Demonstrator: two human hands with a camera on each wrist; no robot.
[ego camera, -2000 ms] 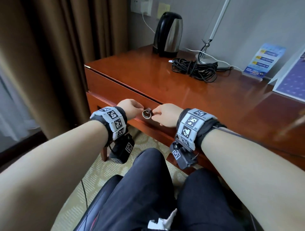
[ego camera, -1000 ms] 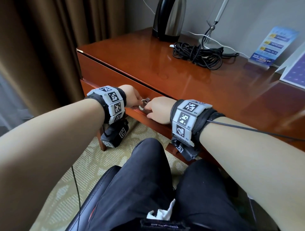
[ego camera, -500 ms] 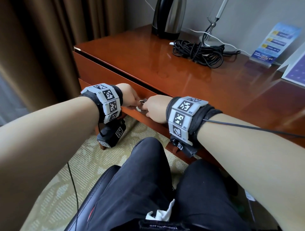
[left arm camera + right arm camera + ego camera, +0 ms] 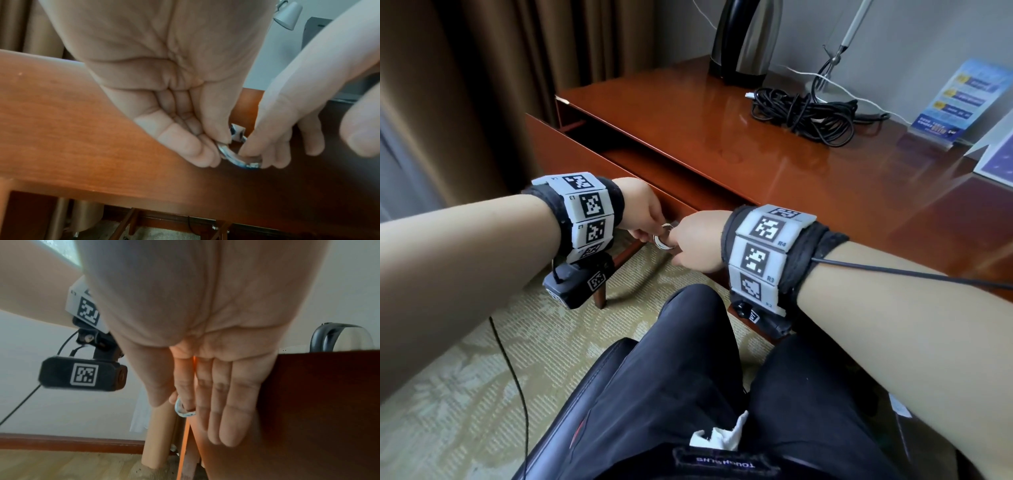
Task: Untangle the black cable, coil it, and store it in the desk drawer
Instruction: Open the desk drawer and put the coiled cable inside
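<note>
The tangled black cable point(image 4: 804, 114) lies in a loose bundle at the back of the red-brown desk top point(image 4: 681, 116), far from both hands. Below the top, the drawer point(image 4: 554, 147) stands partly pulled out, and a strip of its bare inside shows. A metal ring pull point(image 4: 663, 237) hangs on the drawer front. My left hand point(image 4: 645, 219) pinches the ring pull point(image 4: 239, 156) from the left. My right hand point(image 4: 693, 241) pinches the ring pull point(image 4: 183, 408) from the right with thumb and forefinger, its other fingers point(image 4: 228, 410) straight.
A steel kettle point(image 4: 744, 41) stands at the desk's back edge, left of a lamp base point(image 4: 835, 90) with a white cord. A blue card stand point(image 4: 962, 99) sits at the far right. Brown curtains point(image 4: 482, 85) hang left. My legs point(image 4: 671, 377) are under the drawer.
The drawer has slid out towards me, opening a gap under the desk top. Both hands have stayed on the ring pull and come back with it.
</note>
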